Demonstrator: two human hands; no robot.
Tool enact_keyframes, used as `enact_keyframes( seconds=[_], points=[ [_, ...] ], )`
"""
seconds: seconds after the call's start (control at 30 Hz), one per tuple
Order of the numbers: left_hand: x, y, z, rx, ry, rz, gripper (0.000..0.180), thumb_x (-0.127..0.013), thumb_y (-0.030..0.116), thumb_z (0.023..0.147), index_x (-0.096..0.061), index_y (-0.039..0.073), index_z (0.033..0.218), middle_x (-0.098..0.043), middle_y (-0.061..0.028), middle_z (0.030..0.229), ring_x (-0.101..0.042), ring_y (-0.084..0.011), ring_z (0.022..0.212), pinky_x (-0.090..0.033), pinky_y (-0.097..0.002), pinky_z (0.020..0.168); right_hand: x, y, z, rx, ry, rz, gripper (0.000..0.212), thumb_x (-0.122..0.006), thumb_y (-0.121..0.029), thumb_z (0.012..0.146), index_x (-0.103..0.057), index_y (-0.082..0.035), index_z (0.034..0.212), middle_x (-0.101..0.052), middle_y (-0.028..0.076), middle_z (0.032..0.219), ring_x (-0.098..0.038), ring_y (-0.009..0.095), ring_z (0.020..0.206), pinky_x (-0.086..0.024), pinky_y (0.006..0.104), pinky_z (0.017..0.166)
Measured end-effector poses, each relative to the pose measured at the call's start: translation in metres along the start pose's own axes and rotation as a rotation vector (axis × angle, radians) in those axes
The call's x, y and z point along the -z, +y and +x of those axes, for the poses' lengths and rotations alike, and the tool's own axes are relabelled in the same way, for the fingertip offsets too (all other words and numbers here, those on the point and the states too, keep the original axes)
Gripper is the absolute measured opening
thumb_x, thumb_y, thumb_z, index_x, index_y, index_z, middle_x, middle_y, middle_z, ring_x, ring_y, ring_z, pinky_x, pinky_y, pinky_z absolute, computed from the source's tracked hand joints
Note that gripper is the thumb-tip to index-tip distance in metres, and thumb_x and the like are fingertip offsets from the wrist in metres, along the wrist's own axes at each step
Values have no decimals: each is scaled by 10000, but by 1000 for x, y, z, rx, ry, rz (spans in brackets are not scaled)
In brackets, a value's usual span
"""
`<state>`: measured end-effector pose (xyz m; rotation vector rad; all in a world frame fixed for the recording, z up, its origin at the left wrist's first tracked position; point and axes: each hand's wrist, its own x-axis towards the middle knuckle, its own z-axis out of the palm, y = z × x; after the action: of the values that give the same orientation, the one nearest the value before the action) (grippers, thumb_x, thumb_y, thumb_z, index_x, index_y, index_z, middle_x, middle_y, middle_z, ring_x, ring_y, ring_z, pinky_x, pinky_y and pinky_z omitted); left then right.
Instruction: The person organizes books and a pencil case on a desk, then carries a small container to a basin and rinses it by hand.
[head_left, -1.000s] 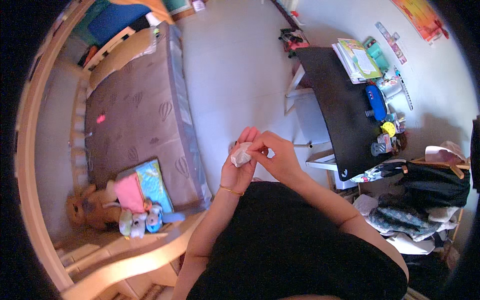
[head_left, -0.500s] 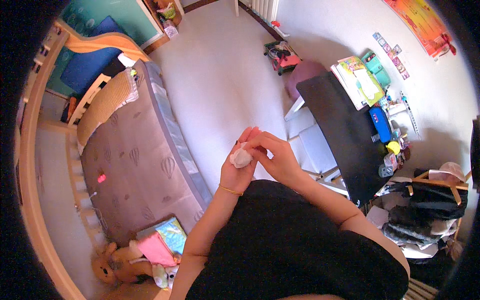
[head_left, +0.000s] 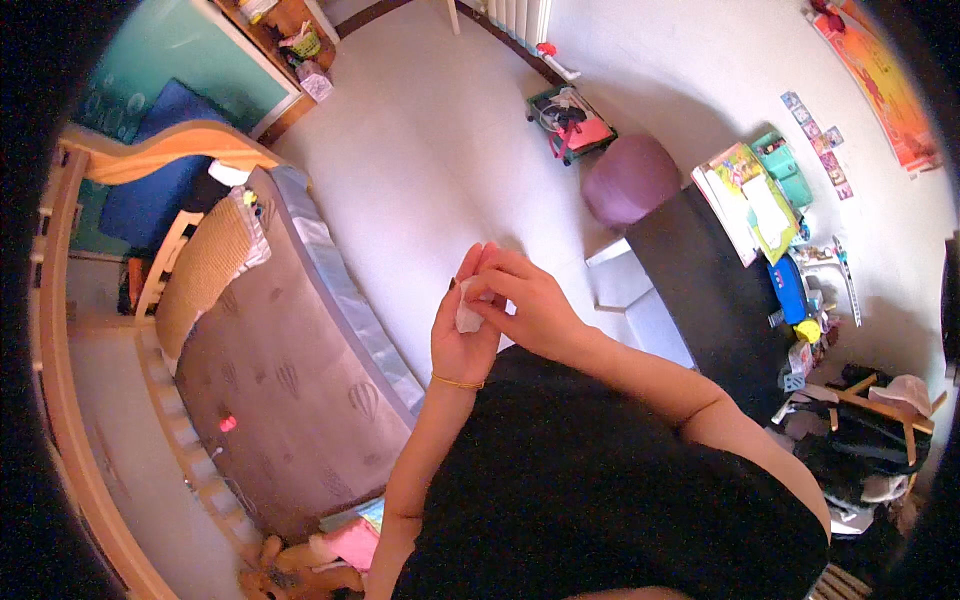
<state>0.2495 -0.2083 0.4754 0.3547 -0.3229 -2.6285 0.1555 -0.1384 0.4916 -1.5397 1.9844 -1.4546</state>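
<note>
White tissue (head_left: 466,318), one crumpled piece, rests on the palm of the left hand (head_left: 462,350), long axis running near to far; that hand's fingers stretch out, while the right hand (head_left: 535,312) pinches it between thumb and fingertips; I can't read the one orange poster (head_left: 880,90), far right

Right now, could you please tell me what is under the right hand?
Partly under the right hand, a crumpled white piece lies on the left hand; what these cover is hidden.
</note>
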Motion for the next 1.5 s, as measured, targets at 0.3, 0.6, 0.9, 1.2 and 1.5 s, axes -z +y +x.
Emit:
enact_keyframes(
  seconds=[0.3, 0.6, 0.9, 1.2, 1.5],
  points=[
    [-9, 34, 153, -62, 31, 174, 411, -345, 222, 932, -306, 54, 1306, -358, -84, 1323, -342, -194, 1220, -271, -340, 1036, 35, 71, 137, -73, -66, 52, 265, -655, -66, 694, -503, -75, 911, -535, 64, 778, -529, 231, 728, -449, 315, 621],
    [2, 54, 266, 11, 129, 78, 368, -385, 215, 922, -382, 55, 1254, -482, -62, 1216, -389, -197, 1193, -328, -337, 993, 48, 127, 224, 56, -43, -166, 257, -636, -65, 665, -520, -83, 894, -542, 65, 816, -498, 260, 782, -442, 345, 674],
    [2, 93, 394, 90, 240, -25, 285, -428, 248, 913, -489, 61, 1119, -590, -51, 913, -524, -194, 1003, -413, -321, 902, 39, 197, 329, 7, 62, -198, 164, -640, -39, 618, -545, -74, 746, -543, 50, 685, -509, 240, 666, -443, 338, 633],
    [-2, 202, 522, 42, 246, -46, 193, -496, 183, 875, -456, 79, 1032, -568, -39, 708, -563, -207, 879, -415, -312, 905, 15, 235, 483, 119, -24, -105, 168, -636, 1, 645, -586, -83, 782, -593, 56, 743, -552, 229, 724, -465, 318, 644],
    [-4, 296, 600, -123, 115, -210, 197, -424, 241, 913, -530, 78, 948, -601, -35, 837, -540, -192, 971, -381, -355, 960, -21, 256, 611, -14, -111, 220, 206, -650, 40, 691, -569, -38, 865, -584, 76, 821, -572, 182, 715, -475, 285, 642]
  ],
)
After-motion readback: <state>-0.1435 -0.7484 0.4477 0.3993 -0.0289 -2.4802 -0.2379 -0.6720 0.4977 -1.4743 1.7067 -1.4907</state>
